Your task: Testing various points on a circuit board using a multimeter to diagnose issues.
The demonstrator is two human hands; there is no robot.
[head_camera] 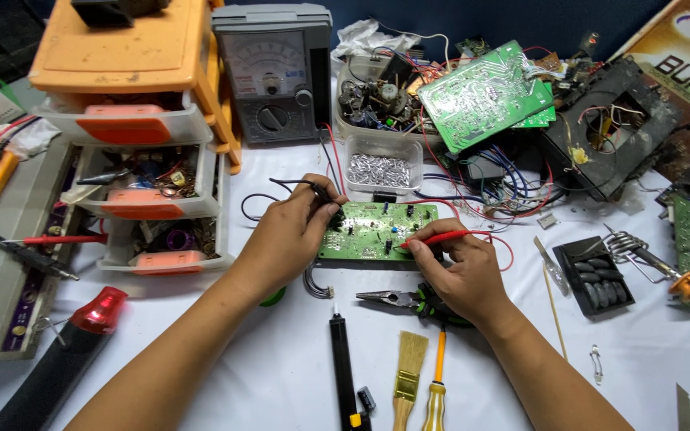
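My left hand [293, 231] pinching the black probe [319, 191] onto the green circuit board [377, 230] lying mid-table, my right hand [461, 271] gripping the red probe [433, 238] against its right part, pliers [397, 299] just below, analog meter [275, 76] behind.

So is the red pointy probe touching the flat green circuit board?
Touching. The head view shows the red probe, held by the right hand, with its tip meeting the green circuit board.

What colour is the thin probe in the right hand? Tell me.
Red: the thin pen-shaped probe in the right hand, clearest in the head view.
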